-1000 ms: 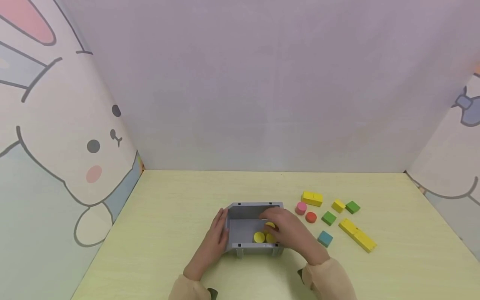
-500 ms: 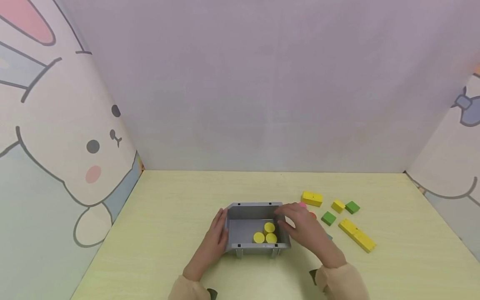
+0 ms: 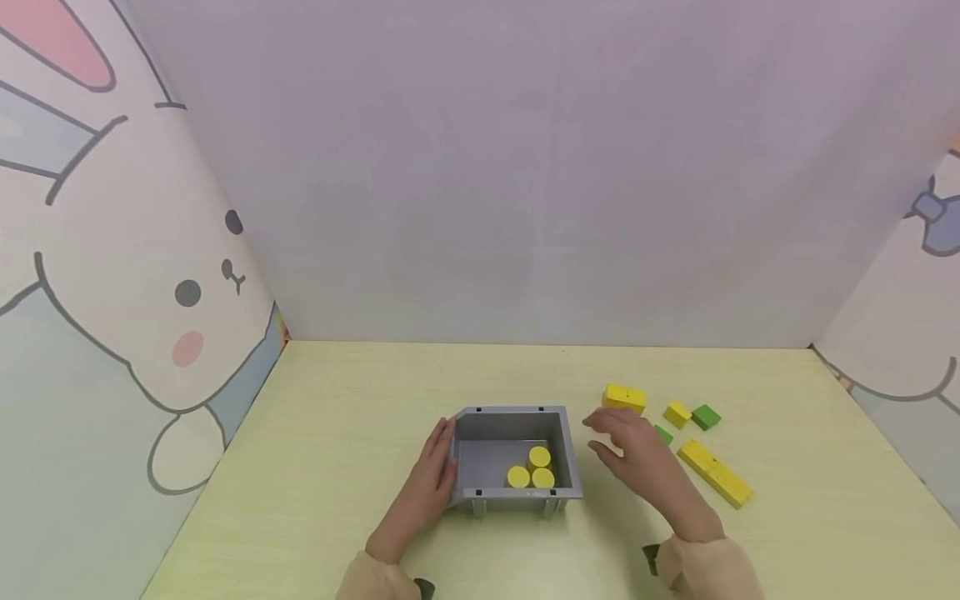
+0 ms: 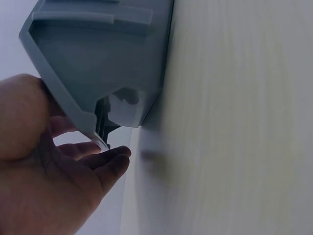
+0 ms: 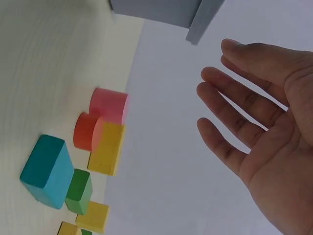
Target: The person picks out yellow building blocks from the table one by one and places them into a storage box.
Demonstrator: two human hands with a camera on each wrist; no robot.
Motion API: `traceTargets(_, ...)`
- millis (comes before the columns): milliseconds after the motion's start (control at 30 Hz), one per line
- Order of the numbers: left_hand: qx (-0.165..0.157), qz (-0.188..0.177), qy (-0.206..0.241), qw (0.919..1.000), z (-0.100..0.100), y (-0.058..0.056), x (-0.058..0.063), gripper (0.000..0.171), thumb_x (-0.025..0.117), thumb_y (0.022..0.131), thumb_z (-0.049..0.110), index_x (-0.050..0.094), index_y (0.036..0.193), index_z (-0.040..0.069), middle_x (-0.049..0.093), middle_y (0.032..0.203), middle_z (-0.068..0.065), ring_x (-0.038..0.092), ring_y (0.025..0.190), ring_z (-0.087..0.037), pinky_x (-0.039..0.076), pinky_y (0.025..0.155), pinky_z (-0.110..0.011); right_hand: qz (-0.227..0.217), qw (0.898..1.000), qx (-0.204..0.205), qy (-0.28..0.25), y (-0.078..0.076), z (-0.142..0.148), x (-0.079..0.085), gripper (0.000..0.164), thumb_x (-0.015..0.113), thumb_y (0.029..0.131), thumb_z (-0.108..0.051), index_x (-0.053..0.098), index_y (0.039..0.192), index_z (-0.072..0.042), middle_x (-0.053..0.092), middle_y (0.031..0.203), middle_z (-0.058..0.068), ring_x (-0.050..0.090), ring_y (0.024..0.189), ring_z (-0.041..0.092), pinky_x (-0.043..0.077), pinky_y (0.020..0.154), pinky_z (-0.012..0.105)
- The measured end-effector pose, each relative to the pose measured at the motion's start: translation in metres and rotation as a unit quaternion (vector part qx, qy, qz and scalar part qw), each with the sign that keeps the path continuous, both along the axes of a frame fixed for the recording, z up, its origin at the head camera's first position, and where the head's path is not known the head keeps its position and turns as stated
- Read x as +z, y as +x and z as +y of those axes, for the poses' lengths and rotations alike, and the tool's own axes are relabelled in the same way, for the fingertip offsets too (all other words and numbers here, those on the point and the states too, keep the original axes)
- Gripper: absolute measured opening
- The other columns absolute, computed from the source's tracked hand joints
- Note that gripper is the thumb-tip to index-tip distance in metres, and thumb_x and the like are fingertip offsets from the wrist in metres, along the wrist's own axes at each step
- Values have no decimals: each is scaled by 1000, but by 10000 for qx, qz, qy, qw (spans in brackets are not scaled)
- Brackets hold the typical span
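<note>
A grey plastic bin [image 3: 517,493] stands mid-table, with three yellow round blocks [image 3: 518,477] grouped in its right front part. My left hand [image 3: 427,479] rests along the bin's left side, fingers extended; the left wrist view has its fingertips at the lower lip of the bin [image 4: 98,63]. Just right of the bin, my right hand [image 3: 637,454] hovers with nothing in it, fingers spread and slightly bent. Beneath it in the right wrist view are a pink cylinder [image 5: 108,105], a red cylinder [image 5: 85,131] and a teal block [image 5: 44,169], all hidden by the hand from the head camera.
Farther right lie a yellow block [image 3: 625,395], a small yellow cube [image 3: 677,414], a green block [image 3: 706,417] and a long yellow piece [image 3: 716,473]. Another green block [image 3: 663,433] shows partly beside the right hand. A pale curtain [image 3: 555,208] closes off the back.
My right hand has let go of a yellow round block in the bin and moved out over the rim to the right, above the loose blocks. The left hand has stayed put.
</note>
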State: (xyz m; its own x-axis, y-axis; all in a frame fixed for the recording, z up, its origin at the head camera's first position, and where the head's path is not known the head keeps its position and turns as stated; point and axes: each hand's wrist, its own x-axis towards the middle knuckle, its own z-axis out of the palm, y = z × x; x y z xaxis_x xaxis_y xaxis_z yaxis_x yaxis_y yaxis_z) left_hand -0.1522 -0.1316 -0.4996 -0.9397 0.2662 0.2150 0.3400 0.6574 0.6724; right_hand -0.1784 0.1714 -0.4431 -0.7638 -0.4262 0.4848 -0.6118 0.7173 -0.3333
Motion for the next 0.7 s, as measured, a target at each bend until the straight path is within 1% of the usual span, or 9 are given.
traceTargets(67,-3,22,-6,10000,0,0,0,52,40,96,7,20,143,-1,21,147,-27,23,133,-38,31,106,-54,-97,9999,-73,-56,0,6,0,28,73,68,2,64,92,-7,68,95,9,59,91,26,58,71,43)
traceTargets(133,-2,48,-5,10000,0,0,0,52,40,96,7,20,143,-1,21,147,-28,23,132,-38,32,106,-54,-222,9996,-121,-94,1,11,0,29,73,68,4,64,93,-8,68,96,9,58,96,27,56,78,47)
traceTargets(200,3,57,-11,10000,0,0,-1,52,40,96,7,20,143,-1,21,147,-28,23,132,-38,31,106,-54,-376,9990,-196,-133,2,15,0,30,73,68,5,64,94,-8,68,97,9,57,96,28,54,81,50)
traceTargets(333,36,-52,55,10000,0,0,0,52,40,96,10,19,144,2,21,148,-25,22,133,-36,31,107,-53,-463,9981,-387,-137,3,24,-2,29,72,69,2,65,96,-6,68,97,11,58,93,29,54,79,51)
traceTargets(467,28,-53,86,9999,0,1,0,52,40,96,10,20,144,2,21,148,-25,23,133,-36,31,106,-54,-406,9981,-426,-159,5,33,-7,29,73,69,1,65,95,-5,68,94,12,59,90,29,55,75,50)
traceTargets(600,6,59,77,10000,0,0,-2,52,40,95,8,20,143,0,21,147,-27,24,132,-38,33,105,-55,-659,9962,-554,-164,8,44,-10,30,72,70,2,64,98,-3,67,96,13,58,93,31,54,76,51)
traceTargets(700,2,80,91,9999,0,-1,-2,52,41,95,7,20,143,0,21,147,-27,25,132,-38,33,105,-55,-904,9934,-691,-147,9,53,-11,29,70,72,1,63,100,0,66,99,16,57,96,35,52,78,55)
